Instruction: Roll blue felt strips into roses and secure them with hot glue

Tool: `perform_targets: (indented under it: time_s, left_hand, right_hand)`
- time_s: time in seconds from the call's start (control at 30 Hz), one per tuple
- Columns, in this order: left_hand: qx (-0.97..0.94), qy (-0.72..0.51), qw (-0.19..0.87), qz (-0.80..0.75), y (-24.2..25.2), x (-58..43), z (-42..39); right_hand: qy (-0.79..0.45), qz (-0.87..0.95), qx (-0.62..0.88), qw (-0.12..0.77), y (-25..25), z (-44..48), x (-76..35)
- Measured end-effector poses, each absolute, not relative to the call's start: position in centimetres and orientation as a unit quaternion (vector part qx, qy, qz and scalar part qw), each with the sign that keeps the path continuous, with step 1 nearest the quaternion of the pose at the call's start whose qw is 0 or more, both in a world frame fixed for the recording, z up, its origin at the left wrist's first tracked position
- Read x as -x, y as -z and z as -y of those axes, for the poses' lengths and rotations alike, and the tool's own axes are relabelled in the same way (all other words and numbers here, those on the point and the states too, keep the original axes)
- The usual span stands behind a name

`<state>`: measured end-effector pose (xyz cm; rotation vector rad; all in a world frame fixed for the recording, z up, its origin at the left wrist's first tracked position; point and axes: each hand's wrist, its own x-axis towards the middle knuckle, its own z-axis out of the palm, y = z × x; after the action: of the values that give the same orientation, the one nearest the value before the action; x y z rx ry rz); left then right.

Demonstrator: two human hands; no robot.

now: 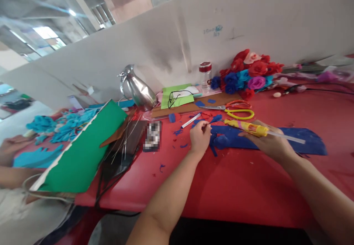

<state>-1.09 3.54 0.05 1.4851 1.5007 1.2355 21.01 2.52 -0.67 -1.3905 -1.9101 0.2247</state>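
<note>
My right hand (265, 138) is wrapped around a yellow hot glue gun (246, 127), with a clear glue stick (290, 137) jutting out of its back end. The gun's nozzle points left. Close to the nozzle is a small blue flower piece (216, 118), its narrow end pinched by the fingers of my left hand (200, 136). Whether the nozzle touches it I cannot tell. A long blue sheet (301, 138) lies under my right hand, and cut blue petals (221, 141) rest at its left end. Yellow-handled scissors (239, 114) lie just behind the gun.
A white marker (190, 121), eyeglasses (179, 97) and a brown board (166, 111) lie behind my hands. A steel jug (139, 90), a glass jar (205, 77) and finished flowers (257, 70) stand farther back. At left are a green board (88, 149), a phone (152, 136) and another person's arm (12, 156).
</note>
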Motion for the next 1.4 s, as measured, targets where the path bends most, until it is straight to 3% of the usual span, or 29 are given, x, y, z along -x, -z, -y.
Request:
perform_targets:
  time_s: [0.17,0.37,0.8,1.4]
  left_hand:
    - [-0.398,-0.542,0.534,-0.512,-0.3,0.7,-3.7]
    - [-0.329,-0.521,0.631,-0.472,-0.9,0.8,-3.5]
    - [-0.287,-0.534,0.647,-0.461,-1.0,1.0,-3.6]
    - [-0.364,-0.552,0.56,-0.499,-0.9,-0.3,-2.6]
  right_hand:
    - [-0.104,0.73,0.53,0.419,0.3,-2.5,-20.7]
    - [-0.133,0.712,0.535,0.434,0.4,-2.7,-20.3]
    - [-0.116,0.718,0.526,0.441,0.1,-2.4,-19.2]
    - [-0.168,0.721,0.51,0.439,0.1,-2.0,-18.8]
